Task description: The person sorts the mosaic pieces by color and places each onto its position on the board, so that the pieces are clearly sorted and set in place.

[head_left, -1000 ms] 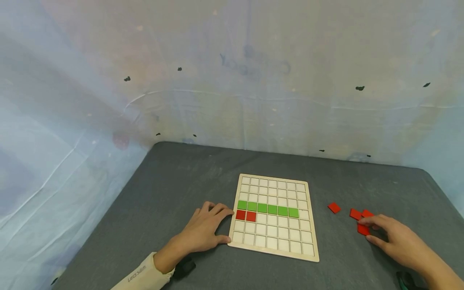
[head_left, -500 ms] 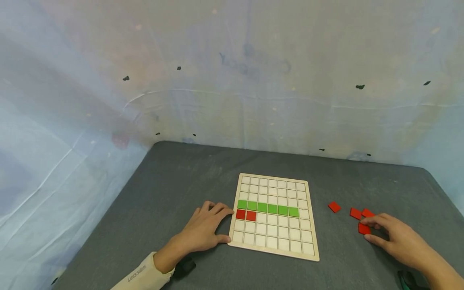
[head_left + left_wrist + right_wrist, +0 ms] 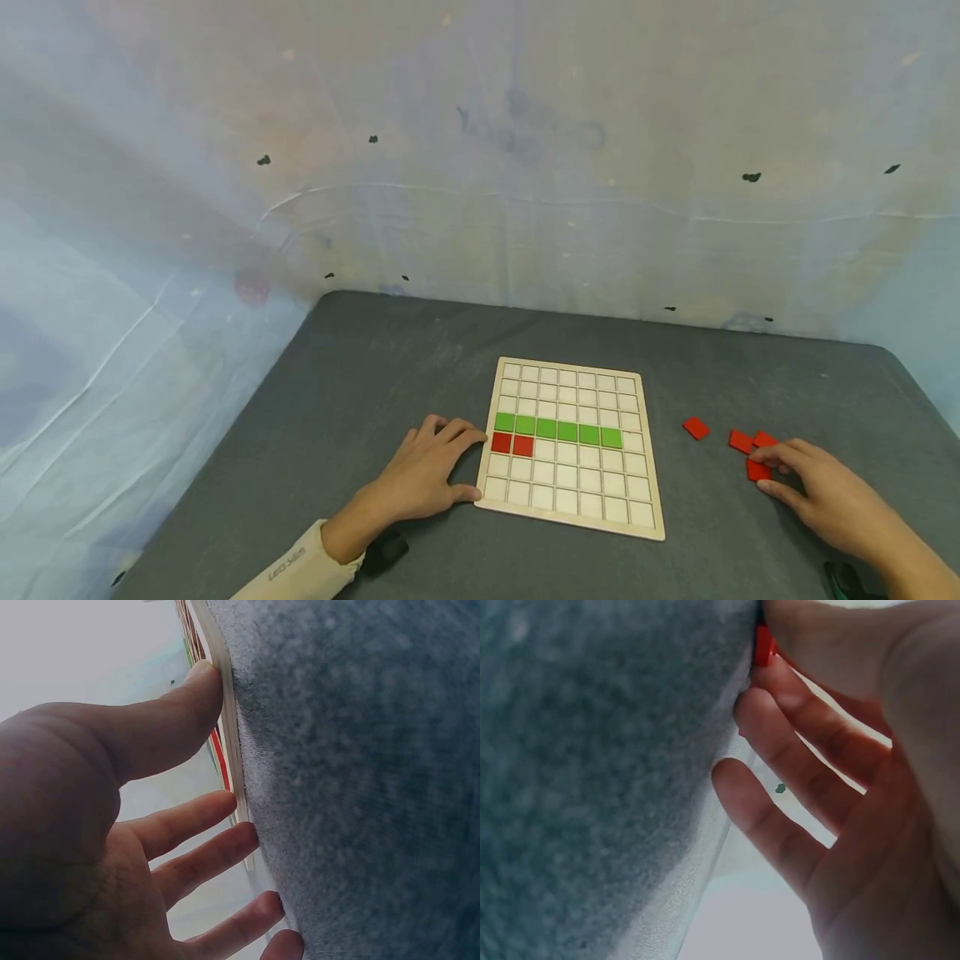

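Board, head view: the wooden grid board (image 3: 570, 517) lies flat on the grey counter (image 3: 390, 358); six green tiles (image 3: 567, 432) sit in one row, two red tiles (image 3: 522, 447) below the leftmost pair – the same count as a second ago.
Left hand, head view: the left hand (image 3: 423, 475) has its fingers spread, index finger and thumb touching the board's left side, its pose unchanged.
Right hand, head view: the right hand (image 3: 825, 496) pinches a loose red tile (image 3: 758, 472) between thumb and index finger; the thumb sits slightly closer in than a second ago.
Other tiles, head view: two more loose tiles (image 3: 741, 441) lie by the fingertips, one partly hidden; a lone tile (image 3: 696, 428) rests nearer the board – as before.
Board edge, left wrist view: the thumb presses the pale edge, index and middle fingertips beside it.
Red tile, right wrist view: red shows between thumb and fingers; whether it touches the counter, I cannot tell.
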Tool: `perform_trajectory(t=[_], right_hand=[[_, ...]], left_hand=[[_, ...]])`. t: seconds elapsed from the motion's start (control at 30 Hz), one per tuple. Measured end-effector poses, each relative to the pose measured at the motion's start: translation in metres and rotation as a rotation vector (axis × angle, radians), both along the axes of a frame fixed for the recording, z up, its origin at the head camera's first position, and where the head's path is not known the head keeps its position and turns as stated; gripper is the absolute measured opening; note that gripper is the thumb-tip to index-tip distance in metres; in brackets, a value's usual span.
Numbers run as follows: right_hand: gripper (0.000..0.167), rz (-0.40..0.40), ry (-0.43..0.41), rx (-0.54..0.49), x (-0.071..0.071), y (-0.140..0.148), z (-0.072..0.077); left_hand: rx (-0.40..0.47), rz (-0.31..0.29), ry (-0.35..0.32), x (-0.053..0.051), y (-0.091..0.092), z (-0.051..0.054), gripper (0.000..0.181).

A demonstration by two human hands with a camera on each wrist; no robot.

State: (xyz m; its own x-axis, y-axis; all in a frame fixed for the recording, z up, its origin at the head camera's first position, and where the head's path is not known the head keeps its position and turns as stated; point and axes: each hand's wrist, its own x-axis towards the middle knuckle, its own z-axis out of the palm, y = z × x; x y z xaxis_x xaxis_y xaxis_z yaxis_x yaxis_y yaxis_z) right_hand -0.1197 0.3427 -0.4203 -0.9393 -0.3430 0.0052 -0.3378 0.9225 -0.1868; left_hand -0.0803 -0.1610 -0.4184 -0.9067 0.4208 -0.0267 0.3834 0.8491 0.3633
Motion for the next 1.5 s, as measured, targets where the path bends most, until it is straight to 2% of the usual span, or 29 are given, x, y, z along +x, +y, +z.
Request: perform_trajectory(t=[0.17,0.27,0.67,0.77,1.5], right_hand=[[0.025,-0.003,-0.024,0.017,0.001,-0.005,0.002],[0.024,0.0,-0.009,0.032,0.002,-0.008,0.003],[0.033,0.094,0.278,-0.008,0.004,-0.025,0.001],[0.035,0.121,0.313,-0.003,0.004,-0.027,0.0],[0.038,0.195,0.371,-0.005,0.009,-0.055,-0.001]], left_hand=[[-0.003,0.001,-0.007,0.0,0.001,0.001,0.065],[-0.002,0.002,-0.007,0.0,0.001,0.002,0.064],[-0.005,0.011,-0.025,0.0,0.001,0.002,0.065],[-0.004,0.013,-0.026,0.0,0.002,0.002,0.065],[-0.012,0.02,-0.018,0.0,0.002,0.0,0.065]])
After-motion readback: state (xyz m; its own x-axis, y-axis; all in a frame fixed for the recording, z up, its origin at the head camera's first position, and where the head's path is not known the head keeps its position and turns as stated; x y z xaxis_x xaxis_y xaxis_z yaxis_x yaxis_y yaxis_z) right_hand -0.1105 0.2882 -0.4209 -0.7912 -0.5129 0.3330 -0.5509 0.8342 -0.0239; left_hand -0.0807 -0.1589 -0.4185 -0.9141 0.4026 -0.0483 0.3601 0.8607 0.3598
